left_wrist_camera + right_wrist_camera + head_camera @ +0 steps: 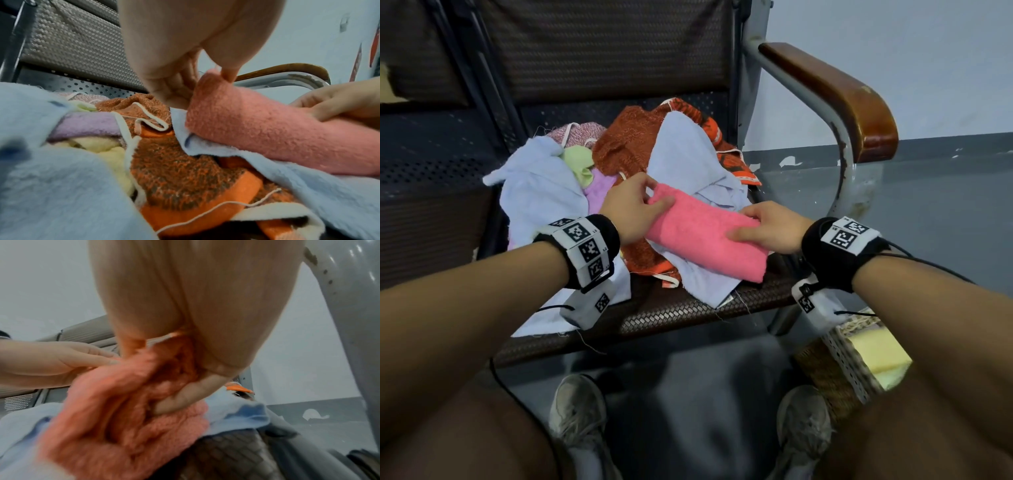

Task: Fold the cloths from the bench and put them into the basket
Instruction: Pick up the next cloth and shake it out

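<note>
A folded pink cloth lies across a pile of cloths on the bench seat. My left hand pinches its far left end, thumb on top; in the left wrist view the pink cloth sits under those fingers. My right hand grips the right end, thumb over the top, fingers curled under; the right wrist view shows the pink cloth bunched in that grip. A woven basket stands on the floor at the lower right, with a yellow cloth inside.
The pile holds light blue cloths, an orange patterned cloth, plus green and lilac ones. A wooden armrest on a grey metal frame rises at the right. My shoes stand on the floor below.
</note>
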A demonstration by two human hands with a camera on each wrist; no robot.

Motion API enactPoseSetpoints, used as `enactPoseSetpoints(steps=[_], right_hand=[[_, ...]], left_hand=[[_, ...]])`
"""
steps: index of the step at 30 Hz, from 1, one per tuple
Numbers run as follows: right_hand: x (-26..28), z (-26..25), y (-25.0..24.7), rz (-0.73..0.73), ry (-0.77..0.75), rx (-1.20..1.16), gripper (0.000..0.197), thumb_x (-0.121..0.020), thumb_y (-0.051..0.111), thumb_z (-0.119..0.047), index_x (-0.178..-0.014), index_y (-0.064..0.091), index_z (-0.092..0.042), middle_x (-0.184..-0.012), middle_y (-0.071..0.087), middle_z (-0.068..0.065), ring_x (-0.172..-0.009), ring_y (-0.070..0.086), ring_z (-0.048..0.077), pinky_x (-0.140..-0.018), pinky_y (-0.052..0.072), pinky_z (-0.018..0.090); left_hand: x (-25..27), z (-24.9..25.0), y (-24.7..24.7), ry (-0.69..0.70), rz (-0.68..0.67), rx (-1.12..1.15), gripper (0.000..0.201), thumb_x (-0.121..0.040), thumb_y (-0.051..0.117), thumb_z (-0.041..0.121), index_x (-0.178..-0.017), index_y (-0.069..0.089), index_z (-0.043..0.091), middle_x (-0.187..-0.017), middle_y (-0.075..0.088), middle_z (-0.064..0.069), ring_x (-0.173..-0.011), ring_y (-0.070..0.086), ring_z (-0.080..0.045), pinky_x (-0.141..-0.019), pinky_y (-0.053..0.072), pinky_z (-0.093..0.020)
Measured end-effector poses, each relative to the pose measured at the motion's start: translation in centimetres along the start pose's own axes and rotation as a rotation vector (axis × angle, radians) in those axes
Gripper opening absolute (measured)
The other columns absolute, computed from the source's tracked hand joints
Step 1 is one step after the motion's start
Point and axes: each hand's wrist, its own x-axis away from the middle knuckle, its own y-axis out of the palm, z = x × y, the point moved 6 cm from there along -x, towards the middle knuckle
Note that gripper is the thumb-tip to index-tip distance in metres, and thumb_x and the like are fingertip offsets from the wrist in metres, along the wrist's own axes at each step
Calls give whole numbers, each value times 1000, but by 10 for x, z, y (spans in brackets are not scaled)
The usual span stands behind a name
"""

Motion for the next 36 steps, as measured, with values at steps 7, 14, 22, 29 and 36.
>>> enactPoseSetpoints(steps=[7, 14, 22, 29, 36], right_hand=[[-15, 17, -2, 42, 132, 172, 35, -97, 56, -36, -79, 64, -7, -78, 66, 8, -72, 62, 22, -68, 48, 33], [-17, 7, 0, 56, 162, 413, 40, -93, 52, -38, -94, 70, -3, -91, 71, 15, -84, 67, 30, -72, 54, 37], [14, -39, -23, 207, -101, -381, 80, -71, 74, -50, -143, 44, -31, -130, 62, -5, -115, 63, 11, -97, 50, 29], [60, -19, -59, 307, -54, -587, 24, -91, 71, -25, -111, 68, -12, -100, 77, 1, -91, 74, 15, -74, 58, 26], [145, 74, -122, 519, 149, -841, 24, -94, 64, -32, -111, 67, -16, -93, 77, -2, -82, 75, 13, -61, 57, 26]], left_hand=[[12, -19, 27, -459, -378, 5, 86, -80, 30, 88, -86, 65, 8, -65, 74, -7, -57, 71, -20, -53, 49, -24], [3, 0, 24, -386, -231, 349, 53, -77, 73, 58, -88, 65, 7, -81, 72, -7, -63, 72, -18, -65, 62, -35], [8, 78, 13, -186, -211, 782, 27, -71, 82, 16, -81, 57, 22, -85, 68, -10, -70, 64, -18, -57, 53, -26], [29, 134, 33, -140, -376, 916, 49, -76, 83, 31, -117, 58, 17, -120, 68, -7, -102, 70, -19, -75, 58, -31], [73, 212, 139, -94, -747, 750, 59, -84, 76, 13, -136, 49, 8, -128, 65, -8, -113, 66, -24, -97, 54, -44]])
